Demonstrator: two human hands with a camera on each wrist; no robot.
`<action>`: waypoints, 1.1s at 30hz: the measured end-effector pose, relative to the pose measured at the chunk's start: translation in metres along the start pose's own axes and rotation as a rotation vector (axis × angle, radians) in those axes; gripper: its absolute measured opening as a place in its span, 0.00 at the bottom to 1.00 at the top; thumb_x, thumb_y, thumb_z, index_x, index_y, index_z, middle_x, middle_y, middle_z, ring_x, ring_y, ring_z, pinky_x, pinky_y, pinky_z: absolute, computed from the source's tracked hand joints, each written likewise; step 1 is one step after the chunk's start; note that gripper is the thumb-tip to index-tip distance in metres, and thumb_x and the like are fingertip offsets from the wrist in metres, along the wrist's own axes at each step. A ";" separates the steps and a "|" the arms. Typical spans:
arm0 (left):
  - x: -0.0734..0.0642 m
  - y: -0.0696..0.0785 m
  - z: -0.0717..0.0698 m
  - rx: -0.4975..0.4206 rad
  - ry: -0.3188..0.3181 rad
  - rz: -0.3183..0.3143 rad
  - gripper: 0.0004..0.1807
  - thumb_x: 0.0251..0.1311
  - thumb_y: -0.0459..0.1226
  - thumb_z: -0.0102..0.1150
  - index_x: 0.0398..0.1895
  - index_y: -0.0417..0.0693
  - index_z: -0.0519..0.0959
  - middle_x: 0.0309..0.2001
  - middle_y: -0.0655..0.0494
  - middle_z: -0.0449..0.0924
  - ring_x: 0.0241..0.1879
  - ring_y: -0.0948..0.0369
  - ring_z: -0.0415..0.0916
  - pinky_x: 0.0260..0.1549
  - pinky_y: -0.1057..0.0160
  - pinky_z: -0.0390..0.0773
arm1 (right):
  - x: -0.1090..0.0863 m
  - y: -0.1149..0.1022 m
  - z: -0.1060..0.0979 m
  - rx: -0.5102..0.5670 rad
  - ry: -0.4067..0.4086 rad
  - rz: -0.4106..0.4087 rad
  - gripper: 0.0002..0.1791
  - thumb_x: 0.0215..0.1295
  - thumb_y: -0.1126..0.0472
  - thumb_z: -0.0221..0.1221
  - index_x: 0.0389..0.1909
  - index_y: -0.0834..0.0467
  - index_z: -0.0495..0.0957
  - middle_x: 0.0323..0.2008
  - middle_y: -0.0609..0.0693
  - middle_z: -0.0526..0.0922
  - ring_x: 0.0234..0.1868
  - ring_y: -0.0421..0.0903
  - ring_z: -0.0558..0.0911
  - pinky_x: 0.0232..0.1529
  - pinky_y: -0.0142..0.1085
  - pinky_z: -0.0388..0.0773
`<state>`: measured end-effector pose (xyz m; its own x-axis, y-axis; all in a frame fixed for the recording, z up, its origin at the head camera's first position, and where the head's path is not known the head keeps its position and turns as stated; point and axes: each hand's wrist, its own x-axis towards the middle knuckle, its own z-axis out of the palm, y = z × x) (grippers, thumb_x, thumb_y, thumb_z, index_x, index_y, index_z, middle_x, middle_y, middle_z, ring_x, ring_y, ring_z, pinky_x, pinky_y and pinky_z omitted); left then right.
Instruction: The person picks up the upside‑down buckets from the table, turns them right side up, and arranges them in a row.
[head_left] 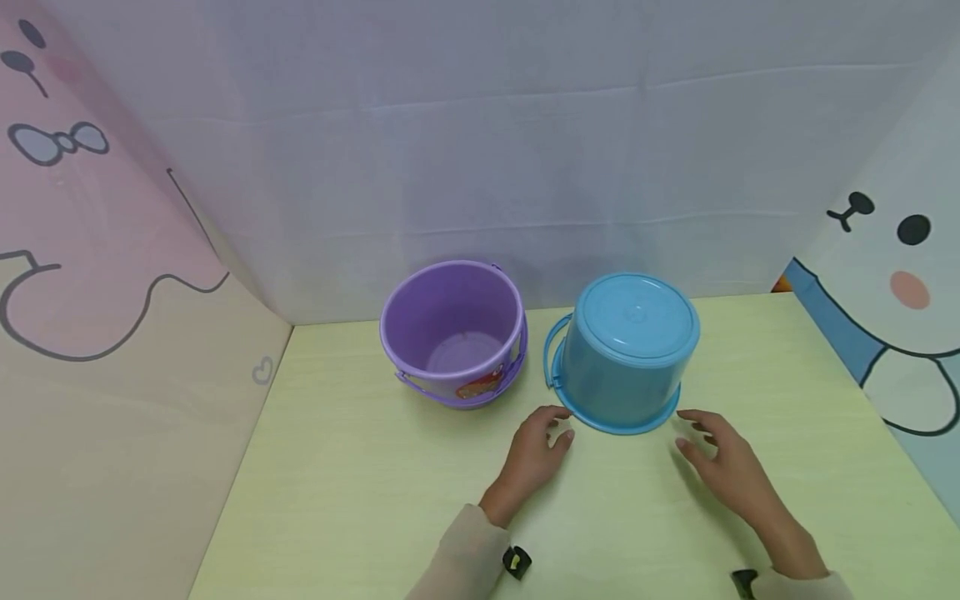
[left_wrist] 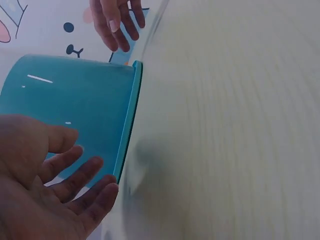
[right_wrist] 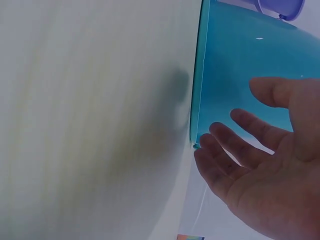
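A blue bucket stands upside down on the table, its base facing up and its handle hanging at the left side. My left hand is at the front left of its rim, fingers loosely bent and holding nothing; whether the fingertips touch the rim I cannot tell. On the other side, my right hand is near the front right of the rim, also holding nothing. Both wrist views show relaxed fingers beside the blue wall. A purple bucket sits upright to the left, its opening up and its inside visible.
The pale yellow-green table runs back to a white cloth wall. Printed cartoon panels stand at both sides, a pink one at left and a white-and-blue one at right. The purple bucket is close beside the blue bucket's handle.
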<state>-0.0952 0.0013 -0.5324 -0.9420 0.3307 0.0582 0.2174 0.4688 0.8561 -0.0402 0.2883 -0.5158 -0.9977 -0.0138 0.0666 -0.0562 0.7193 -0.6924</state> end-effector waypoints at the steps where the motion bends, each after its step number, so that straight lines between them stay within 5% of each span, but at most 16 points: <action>1: 0.000 0.000 0.001 0.049 -0.008 0.021 0.15 0.73 0.31 0.62 0.59 0.40 0.82 0.58 0.47 0.84 0.57 0.50 0.81 0.56 0.55 0.83 | 0.000 0.000 0.000 0.001 -0.013 -0.002 0.24 0.75 0.68 0.61 0.67 0.71 0.71 0.65 0.74 0.73 0.62 0.75 0.75 0.57 0.70 0.76; 6: -0.001 0.001 0.005 0.241 -0.035 0.097 0.18 0.71 0.31 0.64 0.63 0.41 0.81 0.61 0.48 0.82 0.64 0.50 0.77 0.66 0.54 0.77 | 0.002 0.001 -0.001 -0.009 -0.081 -0.024 0.28 0.73 0.68 0.63 0.70 0.74 0.68 0.68 0.77 0.68 0.68 0.78 0.67 0.62 0.74 0.68; 13: -0.001 0.000 0.011 0.401 -0.050 0.161 0.21 0.69 0.34 0.67 0.65 0.42 0.81 0.64 0.47 0.81 0.67 0.50 0.75 0.68 0.51 0.74 | 0.003 0.001 0.002 -0.083 -0.084 -0.099 0.31 0.69 0.70 0.66 0.69 0.77 0.67 0.67 0.80 0.67 0.66 0.81 0.67 0.62 0.76 0.67; 33: -0.002 0.002 0.019 0.729 -0.088 0.175 0.26 0.71 0.44 0.67 0.70 0.50 0.78 0.72 0.51 0.73 0.73 0.47 0.67 0.71 0.49 0.69 | 0.004 -0.004 0.010 -0.240 -0.074 -0.186 0.34 0.62 0.70 0.72 0.66 0.74 0.71 0.67 0.77 0.70 0.62 0.79 0.73 0.58 0.72 0.74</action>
<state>-0.0882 0.0166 -0.5407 -0.8609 0.4999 0.0952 0.5050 0.8164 0.2801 -0.0447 0.2784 -0.5203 -0.9717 -0.2048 0.1182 -0.2364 0.8428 -0.4835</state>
